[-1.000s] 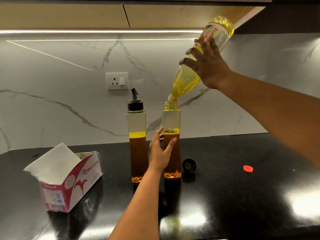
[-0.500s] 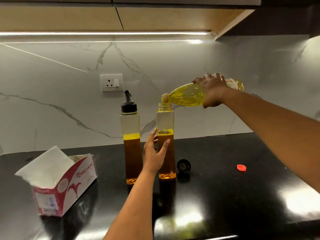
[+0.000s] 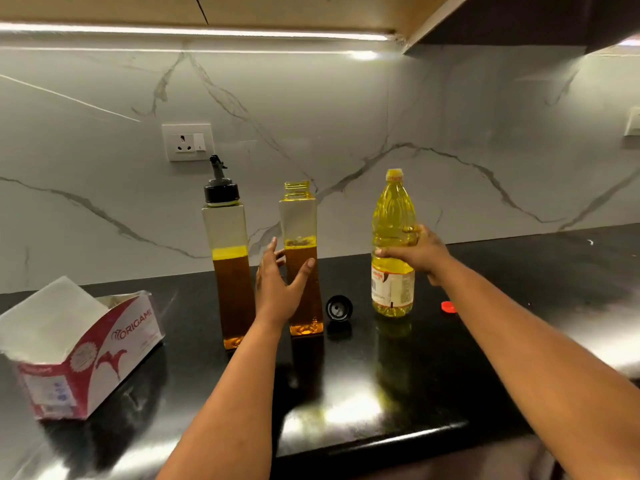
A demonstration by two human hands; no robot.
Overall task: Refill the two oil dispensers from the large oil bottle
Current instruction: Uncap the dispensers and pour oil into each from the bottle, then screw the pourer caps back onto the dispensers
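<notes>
Yellow oil fills the large clear plastic oil bottle (image 3: 393, 244), which stands upright and uncapped on the black glossy countertop (image 3: 398, 393), near its back edge. The right hand (image 3: 420, 252) grips it around the middle, fingers curled round the body. To its left stands the open-necked square clear dispenser (image 3: 300, 258), holding amber oil; the left hand (image 3: 278, 285) rests against it with fingers nearly straight. Left again stands the second square dispenser (image 3: 228, 265) with a black spout cap. A black round cap (image 3: 339, 308) lies between the open dispenser and the bottle, and a small red cap (image 3: 449, 306) lies to the bottle's right. A red-and-white tissue box (image 3: 86, 351) sits toward the left edge.
</notes>
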